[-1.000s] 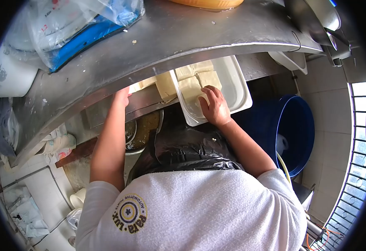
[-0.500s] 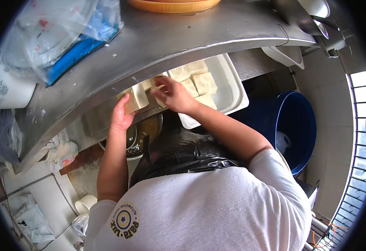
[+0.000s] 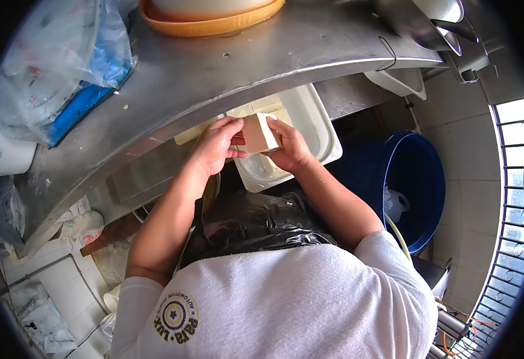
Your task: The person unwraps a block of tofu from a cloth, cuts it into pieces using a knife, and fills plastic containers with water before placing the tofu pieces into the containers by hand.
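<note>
Between my two hands is a cream block of tofu (image 3: pixel 261 133), held above the near left part of a white plastic tray (image 3: pixel 317 122). My left hand (image 3: pixel 215 145) has its thumb and fingers against the block's left side. My right hand (image 3: pixel 291 146) grips the right end, thumb on top, its other fingers partly hidden. Several more tofu blocks (image 3: pixel 266 104) lie in the tray, partly covered by the held one. Left of the tray, behind my left hand, a pale block (image 3: pixel 187 136) shows on the lower surface.
A steel shelf (image 3: pixel 310 51) curves across above the tray. It carries an orange basin (image 3: pixel 214 25) and, at left, plastic bags (image 3: pixel 52 60) by a blue object. A large blue barrel (image 3: pixel 420 185) stands at right, with a white jug (image 3: pixel 396 203) inside. Another white tray (image 3: pixel 401 81) sits at upper right.
My left hand has moved right, toward the tray. My right hand, earlier over the blocks at the tray's left, now grips the right end of a tofu block held between both hands.
</note>
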Action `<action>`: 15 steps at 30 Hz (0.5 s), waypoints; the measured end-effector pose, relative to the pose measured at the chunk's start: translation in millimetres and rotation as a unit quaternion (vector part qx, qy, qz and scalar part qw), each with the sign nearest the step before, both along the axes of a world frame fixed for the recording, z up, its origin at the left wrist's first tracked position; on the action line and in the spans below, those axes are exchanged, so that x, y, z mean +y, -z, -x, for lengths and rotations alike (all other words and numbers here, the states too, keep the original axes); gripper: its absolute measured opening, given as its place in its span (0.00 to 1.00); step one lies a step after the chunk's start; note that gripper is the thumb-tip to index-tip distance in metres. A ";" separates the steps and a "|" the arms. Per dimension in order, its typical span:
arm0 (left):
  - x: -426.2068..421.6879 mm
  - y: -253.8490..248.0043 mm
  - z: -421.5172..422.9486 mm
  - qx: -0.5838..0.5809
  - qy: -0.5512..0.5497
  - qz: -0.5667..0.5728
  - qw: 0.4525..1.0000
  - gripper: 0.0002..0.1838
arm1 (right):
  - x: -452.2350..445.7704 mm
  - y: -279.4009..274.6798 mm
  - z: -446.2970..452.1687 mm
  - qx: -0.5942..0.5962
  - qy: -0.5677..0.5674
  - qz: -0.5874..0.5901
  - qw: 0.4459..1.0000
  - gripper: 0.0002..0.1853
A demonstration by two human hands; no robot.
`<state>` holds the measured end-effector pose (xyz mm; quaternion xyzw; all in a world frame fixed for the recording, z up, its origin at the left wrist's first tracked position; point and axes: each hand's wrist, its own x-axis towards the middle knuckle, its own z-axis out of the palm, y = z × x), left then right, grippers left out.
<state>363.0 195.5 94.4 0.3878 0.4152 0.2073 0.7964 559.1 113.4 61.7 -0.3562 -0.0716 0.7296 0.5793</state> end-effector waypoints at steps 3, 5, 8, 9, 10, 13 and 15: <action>-1.2 5.2 -11.7 -0.008 0.025 0.028 0.999 0.15 | -9.4 5.3 -8.0 -0.005 0.000 -0.013 1.000 0.24; -0.5 8.7 -16.3 -0.013 0.025 0.036 0.999 0.14 | -13.0 4.5 -9.3 0.003 0.003 -0.009 1.000 0.25; -3.0 10.5 -18.9 -0.045 0.011 0.059 0.997 0.12 | -17.8 -0.6 -8.9 0.010 -0.002 -0.006 1.000 0.26; -3.4 11.3 -19.6 -0.073 0.000 0.075 0.995 0.11 | -18.0 -2.6 -9.6 0.009 -0.007 -0.006 1.000 0.27; -3.4 14.1 -18.6 -0.073 0.000 0.074 0.995 0.11 | -17.9 -4.2 -9.4 0.009 -0.007 -0.007 1.000 0.27; -5.1 16.1 -14.2 -0.093 0.006 0.056 0.994 0.13 | -17.3 -10.0 -7.5 0.015 -0.019 -0.013 1.000 0.27; -9.3 14.1 -11.6 -0.079 0.005 0.034 0.996 0.15 | -16.6 -14.1 -4.3 0.012 -0.021 0.004 1.000 0.27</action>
